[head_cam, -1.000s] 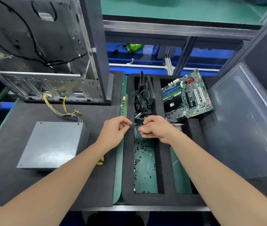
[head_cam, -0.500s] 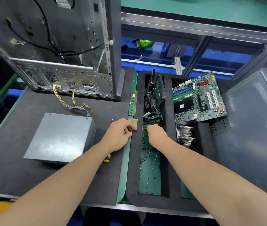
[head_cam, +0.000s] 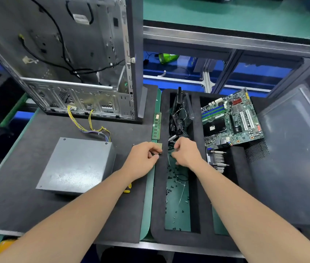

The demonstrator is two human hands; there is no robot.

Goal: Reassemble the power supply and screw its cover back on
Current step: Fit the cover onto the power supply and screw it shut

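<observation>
- Head view: the power supply [head_cam: 76, 166], a closed grey metal box, lay flat on the dark mat [head_cam: 23, 205], to the left of both hands and touched by neither.
- Small dark spots showed at three corners of its top; whether they were screws or bare holes could not be told.
- A bundle of yellow and dark wires [head_cam: 90, 128] ran from its far side up to the open computer case [head_cam: 70, 59], which stood upright at the back of the mat.
- The left hand [head_cam: 142, 158] rested at the mat's right edge, its fingers curled and its thumb drawn in against them. Whether it pinched anything could not be told.
- A small gold-edged chip [head_cam: 159, 147] lay right at its fingertips, with a green memory stick [head_cam: 156, 128] just beyond it.
- A yellow tool handle [head_cam: 127, 189] peeped out from under the left forearm.
- The right hand [head_cam: 186, 152] hung over the left compartment of the black foam tray [head_cam: 157, 196], fingers bent downward and bunched. Their tips were hidden, so its hold could not be told.
- Loose dark screws [head_cam: 176, 186] were scattered over that compartment's green floor, nearer than the hand.
- A black fan with tangled cables [head_cam: 180, 114] filled the compartment's far end.
- A motherboard [head_cam: 230, 118] lay tilted over the next compartment, a finned heatsink [head_cam: 216, 160] below it.
- A grey side panel [head_cam: 292, 158] lay at the far right.
</observation>
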